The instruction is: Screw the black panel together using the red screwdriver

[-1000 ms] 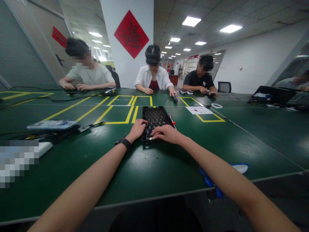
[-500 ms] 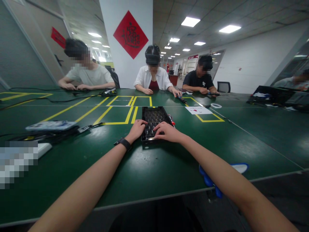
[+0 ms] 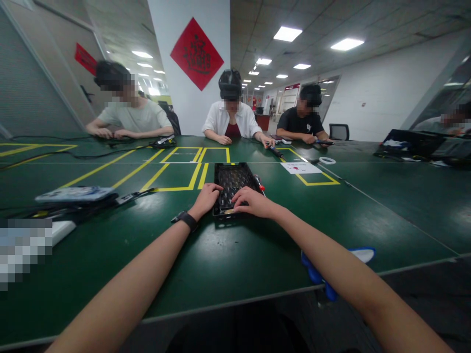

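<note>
Keyboard frame [image 3: 235, 180] lies under left hand [image 3: 206, 197] and right hand [image 3: 253, 202].

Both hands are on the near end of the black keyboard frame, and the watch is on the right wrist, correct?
Not quite. In the head view the left hand and right hand do rest on the near end of the black keyboard frame, but the black wristwatch is on the left wrist, not the right.
</note>
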Motion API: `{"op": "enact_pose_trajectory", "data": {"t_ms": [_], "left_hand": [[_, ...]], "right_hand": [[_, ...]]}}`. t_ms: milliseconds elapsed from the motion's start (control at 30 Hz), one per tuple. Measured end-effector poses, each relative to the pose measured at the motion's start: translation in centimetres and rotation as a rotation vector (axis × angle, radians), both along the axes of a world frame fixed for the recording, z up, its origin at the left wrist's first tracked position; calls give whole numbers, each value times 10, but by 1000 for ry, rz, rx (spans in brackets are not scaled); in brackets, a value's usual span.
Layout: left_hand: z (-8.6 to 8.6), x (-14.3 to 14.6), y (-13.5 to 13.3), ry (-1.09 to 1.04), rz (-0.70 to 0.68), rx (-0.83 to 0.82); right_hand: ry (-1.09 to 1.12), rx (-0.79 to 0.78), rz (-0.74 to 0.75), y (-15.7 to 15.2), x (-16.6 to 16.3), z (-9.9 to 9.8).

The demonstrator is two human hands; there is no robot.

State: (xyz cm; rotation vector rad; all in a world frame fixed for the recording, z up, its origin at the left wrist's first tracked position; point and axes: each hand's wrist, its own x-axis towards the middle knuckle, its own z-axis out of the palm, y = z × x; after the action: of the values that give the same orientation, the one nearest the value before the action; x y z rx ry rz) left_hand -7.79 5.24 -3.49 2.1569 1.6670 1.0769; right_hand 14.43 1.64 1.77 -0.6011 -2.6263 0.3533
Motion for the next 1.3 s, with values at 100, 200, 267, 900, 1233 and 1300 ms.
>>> {"op": "enact_pose_trajectory", "data": {"t_ms": [100,200,267,900,1233,1300], "left_hand": [[-1,-1,1,3,-6,0],[-2,-2,3,5,-8,4],[-3,-2,4,3,-12,5],[-3,-2,3,-42,-11,-12],[-2,-2,4,-10,-20,-7],[-3,-3,5,-19,-18,-6]], "right_hand": [[-8,37,-10,-1,0,0],[-7,81,-14,-2,-1,-1],[-3,90,-21,-2,-1,-2],[24,4,-48,-3,-4,-1],[56,18,-65,-2,-3,-2],[41,17,-61,-2,-3,-2]]}}
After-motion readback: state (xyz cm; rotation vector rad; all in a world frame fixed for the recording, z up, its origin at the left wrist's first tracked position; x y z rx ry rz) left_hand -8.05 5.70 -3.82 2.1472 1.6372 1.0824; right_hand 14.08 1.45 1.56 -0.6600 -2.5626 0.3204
